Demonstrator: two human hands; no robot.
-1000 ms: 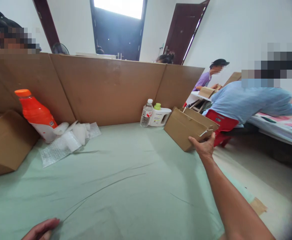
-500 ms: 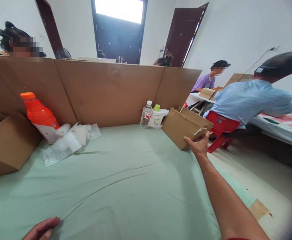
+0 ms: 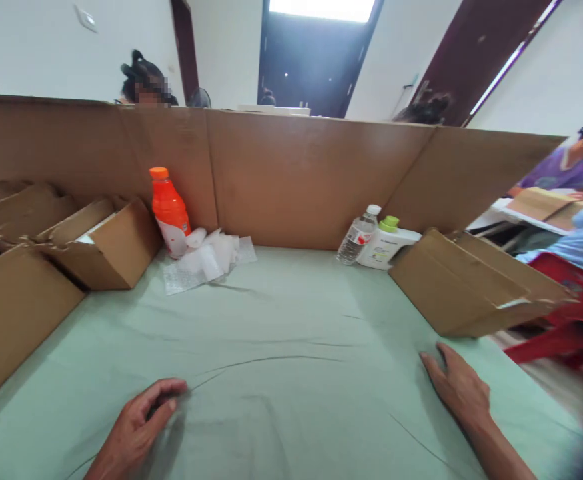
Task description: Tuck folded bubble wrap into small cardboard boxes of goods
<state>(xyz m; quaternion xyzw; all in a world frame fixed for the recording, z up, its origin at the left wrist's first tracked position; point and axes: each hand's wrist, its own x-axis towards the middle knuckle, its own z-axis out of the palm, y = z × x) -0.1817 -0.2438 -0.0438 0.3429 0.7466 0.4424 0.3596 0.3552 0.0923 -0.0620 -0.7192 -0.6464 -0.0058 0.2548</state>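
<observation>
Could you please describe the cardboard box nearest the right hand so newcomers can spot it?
Find the cardboard screen bordering the green tabletop. Toward its right end, beside the white green-capped jug, sits the box. Unlike the boxes at left, it lies just beyond the right hand.

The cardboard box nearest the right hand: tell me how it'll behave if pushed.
The cardboard box should slide fairly stiffly, as it stands open without sagging. Looking thin along its top, it may flex there. Pushed rightward, it could tip off, sitting close to the table edge.
</observation>
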